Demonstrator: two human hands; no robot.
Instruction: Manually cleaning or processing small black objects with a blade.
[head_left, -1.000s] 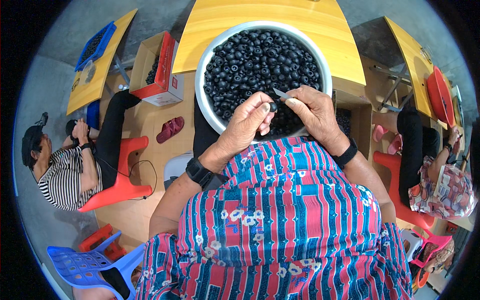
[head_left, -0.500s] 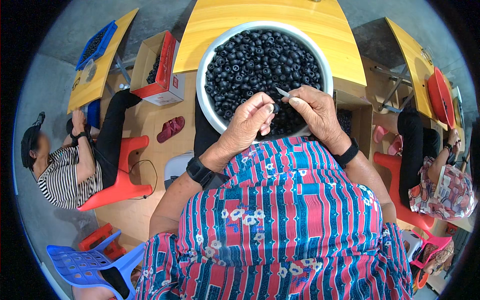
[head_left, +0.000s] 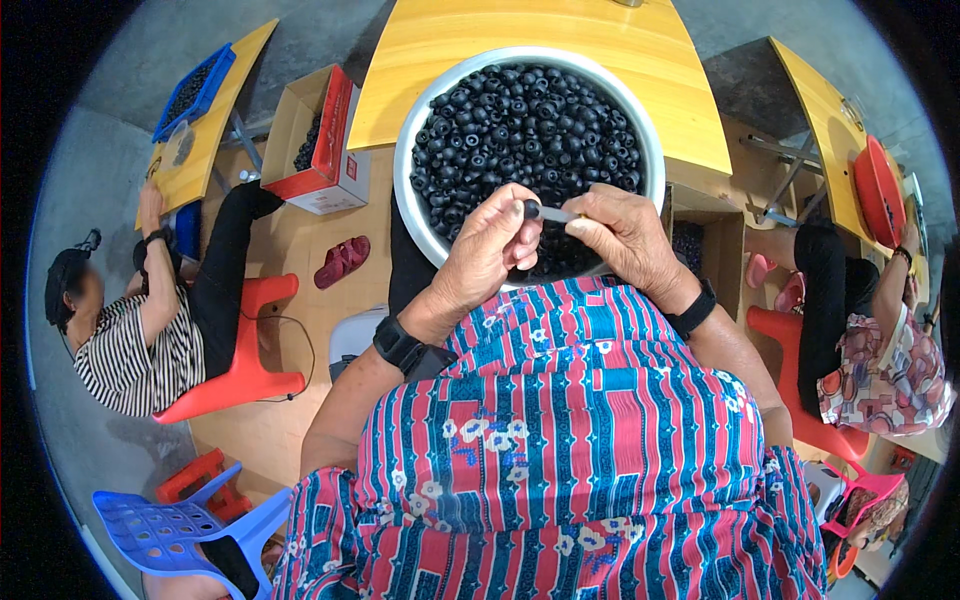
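Note:
A large round metal basin [head_left: 404, 175] is filled with small black rubber-like rings [head_left: 530, 120], each with a hole in it. Over its near side, my left hand [head_left: 485, 240] pinches one black rubber ring [head_left: 532, 209] between thumb and fingertips. My right hand [head_left: 628, 232] grips a small knife [head_left: 556, 213] whose pale blade points left and touches the ring. Most of its handle is hidden in my fingers.
Behind the basin stands a yellow table [head_left: 540, 25]. An open carton [head_left: 318, 140] with black pieces is at left, another carton [head_left: 720, 235] at right. People sit on red stools [head_left: 255, 330] at side tables. A red sandal [head_left: 342, 262] lies on the floor.
The knife blade has swung from pointing up and away to level, and now meets the ring. My right hand has shifted slightly. The seated person at left has reached forward onto their table.

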